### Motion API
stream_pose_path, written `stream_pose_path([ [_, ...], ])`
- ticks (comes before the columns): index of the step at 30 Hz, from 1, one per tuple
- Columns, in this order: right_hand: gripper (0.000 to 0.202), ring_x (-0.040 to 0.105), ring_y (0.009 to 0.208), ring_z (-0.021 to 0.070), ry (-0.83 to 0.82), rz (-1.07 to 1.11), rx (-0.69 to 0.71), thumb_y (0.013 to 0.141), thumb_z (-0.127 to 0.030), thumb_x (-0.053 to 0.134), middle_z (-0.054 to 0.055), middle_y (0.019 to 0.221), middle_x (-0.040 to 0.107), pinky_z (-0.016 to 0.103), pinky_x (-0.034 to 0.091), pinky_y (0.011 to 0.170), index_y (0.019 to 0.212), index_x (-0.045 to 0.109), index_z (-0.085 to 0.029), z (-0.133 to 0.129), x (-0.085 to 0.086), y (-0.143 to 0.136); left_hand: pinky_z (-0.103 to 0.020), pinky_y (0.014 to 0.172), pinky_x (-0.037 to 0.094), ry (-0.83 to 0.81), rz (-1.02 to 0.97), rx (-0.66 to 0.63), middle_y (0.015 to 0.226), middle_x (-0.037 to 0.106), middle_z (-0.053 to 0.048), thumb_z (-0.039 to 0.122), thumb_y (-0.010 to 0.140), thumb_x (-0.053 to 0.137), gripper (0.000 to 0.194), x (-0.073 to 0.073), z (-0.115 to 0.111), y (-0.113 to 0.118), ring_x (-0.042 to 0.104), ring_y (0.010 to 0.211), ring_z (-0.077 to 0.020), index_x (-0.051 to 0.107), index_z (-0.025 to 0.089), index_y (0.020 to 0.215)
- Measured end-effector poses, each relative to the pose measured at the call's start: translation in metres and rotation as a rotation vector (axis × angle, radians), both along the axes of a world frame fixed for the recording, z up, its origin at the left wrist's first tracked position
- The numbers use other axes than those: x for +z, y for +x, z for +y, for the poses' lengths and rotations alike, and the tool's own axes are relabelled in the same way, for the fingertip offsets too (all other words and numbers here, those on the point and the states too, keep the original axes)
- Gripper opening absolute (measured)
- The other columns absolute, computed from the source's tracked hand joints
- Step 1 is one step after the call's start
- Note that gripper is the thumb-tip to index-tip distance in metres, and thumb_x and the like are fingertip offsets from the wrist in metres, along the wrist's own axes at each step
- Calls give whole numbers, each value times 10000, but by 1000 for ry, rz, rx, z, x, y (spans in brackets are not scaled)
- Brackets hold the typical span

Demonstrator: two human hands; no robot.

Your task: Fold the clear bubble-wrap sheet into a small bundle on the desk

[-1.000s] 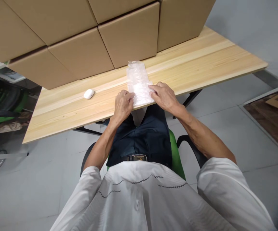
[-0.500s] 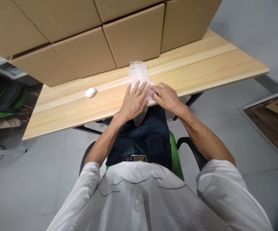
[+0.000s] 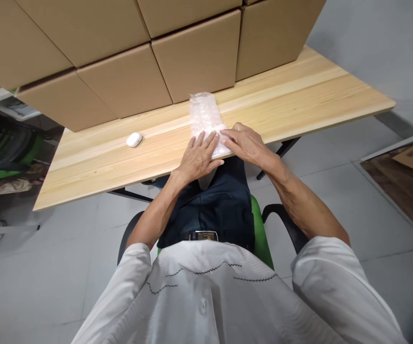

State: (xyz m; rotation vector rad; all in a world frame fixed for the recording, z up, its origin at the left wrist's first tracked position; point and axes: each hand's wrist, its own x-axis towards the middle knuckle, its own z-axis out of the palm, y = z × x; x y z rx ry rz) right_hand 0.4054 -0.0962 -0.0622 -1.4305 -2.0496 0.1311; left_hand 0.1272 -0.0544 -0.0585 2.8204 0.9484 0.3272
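Note:
A strip of clear bubble wrap (image 3: 205,112) lies on the wooden table, running from near the cardboard boxes to the front edge. My left hand (image 3: 197,160) rests flat on the left side of its near end, fingers stretched out and the thumb pointing right at the table edge. On the right side of the same end is my right hand (image 3: 245,143), its fingers bent, with index finger and thumb on the wrap. Whether something lies inside the wrap under my hands cannot be made out.
Large cardboard boxes (image 3: 199,55) stand stacked along the back of the wooden table (image 3: 299,102). A small white case (image 3: 134,139) sits left of the wrap. My lap is under the front edge, on a green chair (image 3: 261,234) with black armrests.
My left hand has slid slightly towards me and its thumb has spread out to the right, baring more of the bubble wrap. The right hand stays nearly in place.

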Motion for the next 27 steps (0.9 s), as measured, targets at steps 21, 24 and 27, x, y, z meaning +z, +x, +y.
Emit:
stream_pose_path([
  [21,1070,590,1868,505,-82,-105,372,1214,-1009,512,204,2038,589,763,476,1539,1973,634,-265,1,5,42,-743,1666,253,-170,36,-104,2173,351,-223,944,1266,490,1079,36,4,-23,304,2056,-484,393,243,2081],
  [24,1039,640,1815,511,-93,-97,374,1222,-981,520,209,1984,656,756,505,1512,1943,668,-248,7,7,43,-694,1644,359,-180,-86,-90,2133,441,-238,929,1268,504,1066,35,8,-29,442,2003,-473,442,214,2056],
  [27,863,701,1727,524,-82,-91,325,1255,-778,590,221,1895,744,748,555,1449,1898,706,-214,10,10,39,-682,1550,525,-163,-210,-58,2034,598,-255,836,1266,606,987,30,15,-31,638,1871,-481,512,202,2017],
])
